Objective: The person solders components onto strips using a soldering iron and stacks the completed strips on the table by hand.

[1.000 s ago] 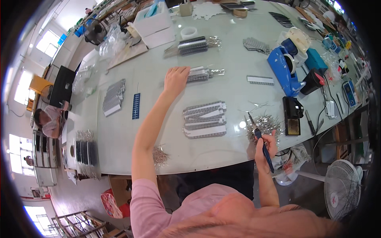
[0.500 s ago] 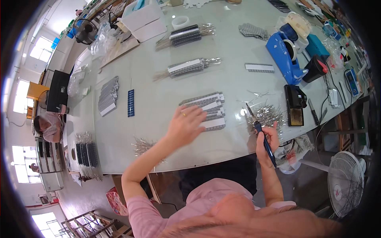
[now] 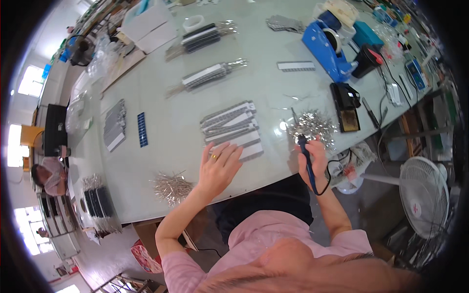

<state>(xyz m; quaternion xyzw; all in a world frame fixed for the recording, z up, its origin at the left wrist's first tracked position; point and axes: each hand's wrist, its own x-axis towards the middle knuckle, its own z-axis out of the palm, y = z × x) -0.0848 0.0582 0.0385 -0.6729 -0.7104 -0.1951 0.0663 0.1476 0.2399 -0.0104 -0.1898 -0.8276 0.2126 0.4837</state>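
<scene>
My left hand [image 3: 221,166] lies with fingers stretched out over the near end of a pile of grey-and-white strips [image 3: 232,119], and a ring is on one finger. Whether its fingertips press on the strips I cannot tell. In my right hand [image 3: 316,158] is a dark blue soldering iron [image 3: 309,168], gripped like a pen, its tip pointing away from me. The tip is beside a heap of shiny silver wire pieces [image 3: 317,124]. Left of my left forearm lies another bunch of thin wires [image 3: 172,188].
A black soldering iron stand [image 3: 346,110] and a blue tape dispenser [image 3: 325,53] stand to the right. Farther back lie wired strip bundles [image 3: 207,77]. A blue segmented strip [image 3: 142,129] and more grey strips [image 3: 115,127] are on the left. A fan [image 3: 422,198] stands beyond the table edge.
The whole view has shifted, so table items sit farther left. My left hand has drawn back toward the near end of the strips. The soldering iron now stands more upright in the picture.
</scene>
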